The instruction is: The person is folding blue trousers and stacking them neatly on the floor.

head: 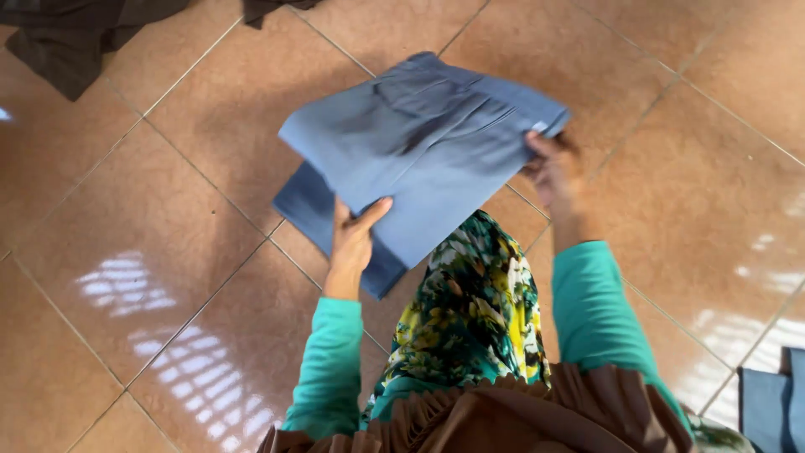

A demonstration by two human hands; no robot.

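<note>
Head view, looking down. The left hand point(354, 235), just left of centre, grips the lower edge of a folded blue garment point(419, 155), thumb on top of the cloth and fingers hidden beneath it. The right hand point(553, 168), right of centre, is closed on the garment's right corner, its fingers partly covered by the fabric. The garment is held above the floor in the upper middle of the frame; a darker lower layer point(310, 210) hangs out at its left side. Both arms wear teal sleeves point(587, 310). Between them a floral scarf point(470, 310) hangs down, overlapping the garment's lower edge. Brown pleated cloth point(503, 415) fills the bottom centre. The tiled floor point(151, 252) is glossy, with window reflections at lower left. A dark cloth point(67, 38) lies at upper left; another blue fabric piece point(776, 403) shows at lower right.
</note>
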